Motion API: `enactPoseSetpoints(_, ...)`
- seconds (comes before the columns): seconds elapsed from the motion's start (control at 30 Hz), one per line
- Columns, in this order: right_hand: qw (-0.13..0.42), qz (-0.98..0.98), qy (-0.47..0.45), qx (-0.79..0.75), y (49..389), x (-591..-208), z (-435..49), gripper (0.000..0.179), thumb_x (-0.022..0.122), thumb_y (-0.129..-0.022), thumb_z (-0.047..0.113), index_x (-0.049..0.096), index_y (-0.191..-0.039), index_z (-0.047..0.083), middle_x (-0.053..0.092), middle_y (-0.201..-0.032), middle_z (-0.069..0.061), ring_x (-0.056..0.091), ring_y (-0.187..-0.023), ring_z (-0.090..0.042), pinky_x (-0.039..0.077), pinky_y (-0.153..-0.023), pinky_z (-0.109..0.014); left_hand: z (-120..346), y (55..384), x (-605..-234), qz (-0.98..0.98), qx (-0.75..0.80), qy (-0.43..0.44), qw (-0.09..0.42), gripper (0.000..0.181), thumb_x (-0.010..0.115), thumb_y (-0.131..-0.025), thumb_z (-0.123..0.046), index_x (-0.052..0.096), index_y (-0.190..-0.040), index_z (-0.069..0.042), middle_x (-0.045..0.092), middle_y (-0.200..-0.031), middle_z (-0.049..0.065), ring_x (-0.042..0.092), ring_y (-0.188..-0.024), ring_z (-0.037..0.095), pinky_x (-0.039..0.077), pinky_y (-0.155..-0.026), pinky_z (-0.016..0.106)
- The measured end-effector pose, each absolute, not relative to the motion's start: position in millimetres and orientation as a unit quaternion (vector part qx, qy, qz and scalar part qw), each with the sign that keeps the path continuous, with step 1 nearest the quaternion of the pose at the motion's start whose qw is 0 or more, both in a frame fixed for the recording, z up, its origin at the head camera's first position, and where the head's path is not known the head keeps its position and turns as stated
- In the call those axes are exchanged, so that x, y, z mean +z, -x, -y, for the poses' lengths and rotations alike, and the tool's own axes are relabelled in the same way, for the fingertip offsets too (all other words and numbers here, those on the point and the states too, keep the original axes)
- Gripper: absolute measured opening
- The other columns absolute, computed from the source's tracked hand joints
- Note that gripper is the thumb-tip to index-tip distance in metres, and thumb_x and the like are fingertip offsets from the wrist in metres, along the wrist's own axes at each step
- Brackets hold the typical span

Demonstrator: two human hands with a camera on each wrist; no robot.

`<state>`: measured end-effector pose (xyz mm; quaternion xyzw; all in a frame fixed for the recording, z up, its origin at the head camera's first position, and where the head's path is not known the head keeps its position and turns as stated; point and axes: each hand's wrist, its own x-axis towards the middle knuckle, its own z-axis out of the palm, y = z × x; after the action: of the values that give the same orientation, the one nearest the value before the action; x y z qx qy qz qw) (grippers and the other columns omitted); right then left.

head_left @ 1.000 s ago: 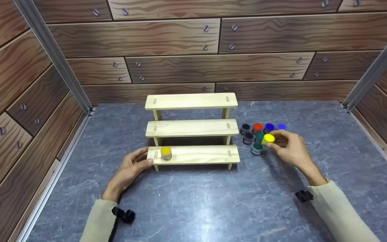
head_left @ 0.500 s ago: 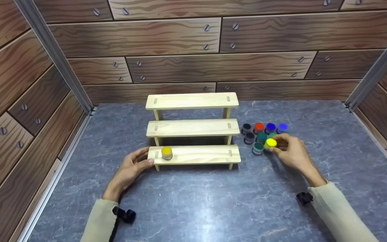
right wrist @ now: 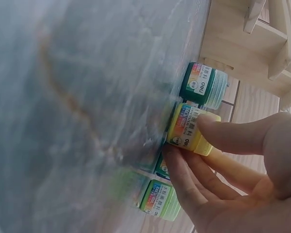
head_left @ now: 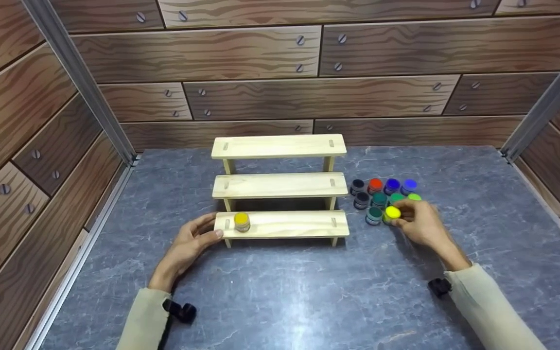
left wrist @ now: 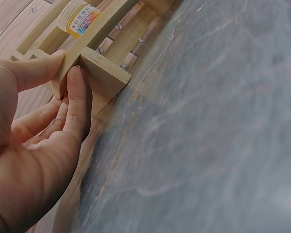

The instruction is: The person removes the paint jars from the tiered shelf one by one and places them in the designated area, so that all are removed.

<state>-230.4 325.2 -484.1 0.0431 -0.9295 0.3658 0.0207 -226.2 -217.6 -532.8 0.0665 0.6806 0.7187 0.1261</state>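
A three-tier wooden display stand (head_left: 289,226) stands in the middle of the table. At its left end my left hand (head_left: 190,248) pinches the lowest board, thumb on top and fingers underneath. An ochre-yellow paint jar (head_left: 241,221) sits upright on that board near the left end. Right of the stand, my right hand (head_left: 422,223) holds a bright yellow paint jar (head_left: 392,214) between thumb and fingers. In the right wrist view this yellow jar stands upright at table level, beside a dark green paint jar (right wrist: 203,85); a lime green paint jar (right wrist: 160,200) is on its other side.
Behind the yellow jar stand more paint jars in rows: black (head_left: 357,187), red (head_left: 375,185), blue (head_left: 392,186), violet-blue (head_left: 409,185) and several others. Wood-patterned walls (head_left: 251,99) enclose the grey marbled table (head_left: 270,296) at the back and sides.
My right hand has brought the yellow jar slightly toward me and down beside the dark green jar. Green and lime jars behind it now show. My left hand has stayed on the stand.
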Motion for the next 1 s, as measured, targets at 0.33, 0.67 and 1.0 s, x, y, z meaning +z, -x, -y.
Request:
enactPoseSetpoints(0.33, 0.016, 0.931, -0.043, 0.362, 231.6, -482.0, -324.0, 0.043, 0.076, -0.092, -0.005, 0.064, -0.131, -0.016, 0.069, -0.123, -0.036, 0.072, -0.112, -0.049, 0.063, -0.097, -0.051, 218.1, 226.2, -532.5, -0.683, 0.718, -0.063, 0.120, 0.073, 0.071, -0.100, -0.005, 0.034, -0.161, 0.010, 0.042, -0.161, 0.034, 0.066, -0.125, 0.021, 0.058, -0.105, 0.027)
enactPoseSetpoints(0.67, 0.072, 0.935, -0.060, 0.341, 222.5, -467.5, -313.0, 0.047, 0.077, -0.093, 0.001, 0.063, -0.135, -0.014, 0.069, -0.128, -0.036, 0.071, -0.112, -0.052, 0.059, -0.099, -0.061, 216.4, 226.4, -532.7, -0.682, 0.718, -0.069, 0.121, 0.073, 0.070, -0.100, -0.004, 0.033, -0.161, 0.010, 0.041, -0.162, 0.035, 0.064, -0.129, 0.025, 0.057, -0.107, 0.028)
enactPoseSetpoints(1.0, 0.126, 0.919, -0.097, 0.360, 211.7, -433.1, -269.4, 0.046, 0.080, -0.096, 0.009, 0.067, -0.137, -0.005, 0.071, -0.129, -0.029, 0.068, -0.118, -0.048, 0.059, -0.099, -0.062, 215.0, 227.1, -530.6, -0.689, 0.712, -0.067, 0.115, 0.072, 0.070, -0.099, -0.003, 0.035, -0.160, 0.011, 0.044, -0.159, 0.035, 0.065, -0.124, 0.020, 0.058, -0.103, 0.025)
